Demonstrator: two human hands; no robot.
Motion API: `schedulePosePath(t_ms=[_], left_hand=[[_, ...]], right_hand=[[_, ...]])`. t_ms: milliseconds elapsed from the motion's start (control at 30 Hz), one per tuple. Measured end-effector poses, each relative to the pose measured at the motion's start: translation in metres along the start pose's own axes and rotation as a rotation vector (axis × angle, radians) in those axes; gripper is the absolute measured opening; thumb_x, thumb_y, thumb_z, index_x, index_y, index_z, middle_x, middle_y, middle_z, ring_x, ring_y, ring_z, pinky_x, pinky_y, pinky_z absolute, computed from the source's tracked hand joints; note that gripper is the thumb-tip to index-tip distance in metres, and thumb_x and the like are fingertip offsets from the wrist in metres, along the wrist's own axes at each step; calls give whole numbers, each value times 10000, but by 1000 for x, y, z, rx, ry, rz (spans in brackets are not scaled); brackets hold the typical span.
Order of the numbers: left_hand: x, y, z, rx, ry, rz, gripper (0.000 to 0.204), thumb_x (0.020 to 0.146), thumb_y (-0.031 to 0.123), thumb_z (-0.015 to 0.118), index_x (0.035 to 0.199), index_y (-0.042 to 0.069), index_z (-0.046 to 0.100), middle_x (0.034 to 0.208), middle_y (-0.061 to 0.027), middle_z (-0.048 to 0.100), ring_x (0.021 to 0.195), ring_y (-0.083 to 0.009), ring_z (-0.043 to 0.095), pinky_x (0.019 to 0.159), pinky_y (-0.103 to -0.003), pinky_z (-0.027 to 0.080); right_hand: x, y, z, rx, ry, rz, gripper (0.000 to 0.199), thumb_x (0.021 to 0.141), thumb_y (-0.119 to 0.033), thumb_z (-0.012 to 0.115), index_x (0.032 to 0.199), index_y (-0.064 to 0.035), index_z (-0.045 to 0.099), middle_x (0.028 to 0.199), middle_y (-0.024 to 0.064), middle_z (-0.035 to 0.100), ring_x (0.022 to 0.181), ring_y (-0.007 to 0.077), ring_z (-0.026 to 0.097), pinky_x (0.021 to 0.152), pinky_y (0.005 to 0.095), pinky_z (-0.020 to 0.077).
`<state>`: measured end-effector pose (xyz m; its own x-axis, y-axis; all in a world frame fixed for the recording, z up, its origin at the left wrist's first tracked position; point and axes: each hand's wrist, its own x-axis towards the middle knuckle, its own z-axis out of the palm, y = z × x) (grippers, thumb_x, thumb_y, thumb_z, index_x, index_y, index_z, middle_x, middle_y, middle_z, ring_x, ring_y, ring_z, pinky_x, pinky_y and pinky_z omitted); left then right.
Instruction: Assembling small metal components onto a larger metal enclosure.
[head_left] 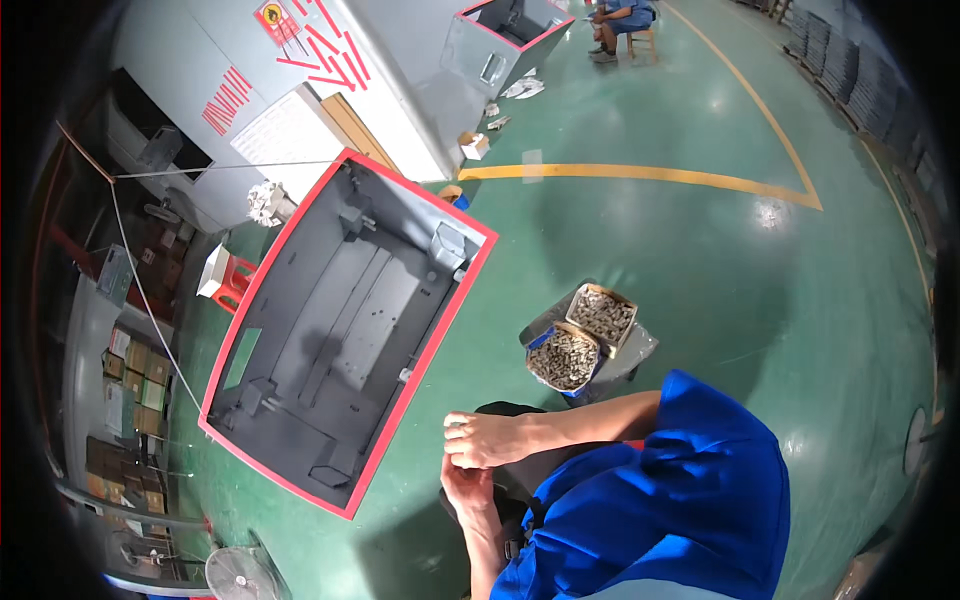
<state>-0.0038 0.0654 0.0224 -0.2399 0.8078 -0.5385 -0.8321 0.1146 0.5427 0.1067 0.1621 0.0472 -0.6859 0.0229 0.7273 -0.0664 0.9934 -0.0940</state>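
My right hand (492,440) and my left hand (468,490) meet close together over my lap. The fingers of both are curled in and closed. Whatever lies between them, if anything, is hidden or too small to make out. Just to their left hangs a large grey metal housing (375,300) with a red-edged rim, its open side toward me, held by thin cords. Brackets and fittings line its inside. Beyond my right forearm, two boxes of small metal parts, one nearer (563,360) and one farther (603,312), sit side by side on a low support.
A similar red-rimmed housing (505,50) stands at the far top. Nearby, a person (622,20) sits on a wooden stool. Left are a red stool (236,282), stacked cartons (140,375) and a fan (240,575). Yellow lines (640,173) mark the green floor.
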Motion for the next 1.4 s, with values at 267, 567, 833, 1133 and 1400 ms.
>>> schedulePosePath(t_ms=[267, 567, 833, 1133, 1400], left_hand=[[-2, 19, 6, -202, -173, 15, 214, 933, 216, 472, 1011, 61, 597, 892, -38, 641, 804, -126, 629, 657, -290, 549], [19, 50, -7, -530, -211, 195, 156, 899, 16, 473, 927, -99, 573, 954, -192, 618, 1010, -316, 576, 884, -400, 515], [33, 48, 0, -514, -266, 260, 191, 917, 44, 447, 977, -99, 557, 984, -182, 609, 1029, -313, 561, 863, -386, 513], [45, 42, -6, -577, -290, 281, 187, 914, 37, 445, 999, -107, 529, 1046, -187, 581, 1069, -291, 544, 859, -366, 515], [44, 24, 14, -358, -359, 265, 187, 945, 188, 480, 833, 56, 550, 666, 23, 385, 547, -64, 308, 415, -197, 228]], right_hand=[[14, 6, -5, 132, 87, -20, 107, 654, -163, 597, 605, -95, 531, 687, 16, 530, 745, 197, 554, 805, 363, 402], [28, 116, -91, -13, 579, 471, 110, 786, -89, 641, 834, -47, 551, 912, 77, 599, 871, 274, 565, 777, 385, 453], [-26, 223, -81, 206, 577, 914, 211, 825, -151, 624, 955, 5, 563, 934, 141, 617, 844, 285, 611, 751, 357, 475], [-36, 276, -74, 175, 592, 981, 268, 849, -198, 605, 998, 24, 584, 912, 139, 644, 845, 200, 627, 728, 322, 476], [-38, 281, -65, 350, 343, 1025, 248, 807, -237, 610, 872, 3, 606, 799, 150, 636, 754, 245, 620, 659, 356, 464]])
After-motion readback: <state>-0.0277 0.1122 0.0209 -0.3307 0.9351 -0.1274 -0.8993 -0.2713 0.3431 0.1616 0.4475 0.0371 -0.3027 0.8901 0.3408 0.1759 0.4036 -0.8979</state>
